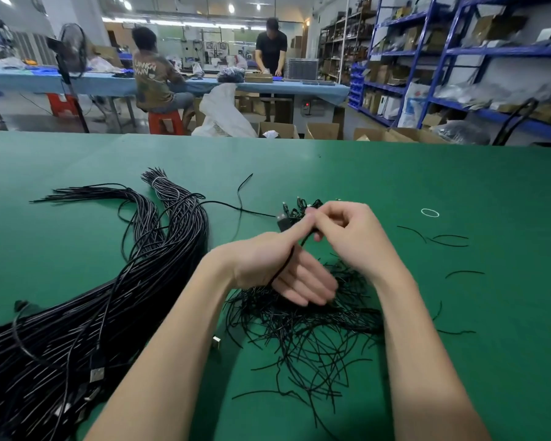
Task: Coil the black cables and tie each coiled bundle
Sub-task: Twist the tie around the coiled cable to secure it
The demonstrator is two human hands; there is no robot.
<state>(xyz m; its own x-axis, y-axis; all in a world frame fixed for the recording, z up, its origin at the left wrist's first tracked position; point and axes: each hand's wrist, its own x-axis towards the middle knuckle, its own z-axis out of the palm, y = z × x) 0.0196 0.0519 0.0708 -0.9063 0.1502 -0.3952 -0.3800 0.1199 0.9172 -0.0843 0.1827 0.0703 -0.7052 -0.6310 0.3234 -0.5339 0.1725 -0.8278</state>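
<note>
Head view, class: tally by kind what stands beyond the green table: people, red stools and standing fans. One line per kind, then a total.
People: 2, a seated person and a standing person
Red stools: 2, the other at far left
Standing fans: 1
Total: 5

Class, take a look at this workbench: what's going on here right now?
A person sits at a green table working one black cable between both hands. The left hand grips it while the right hand pinches it near the plug end. A big bundle of uncoiled cables lies left, a pile of short ties underneath.
</note>
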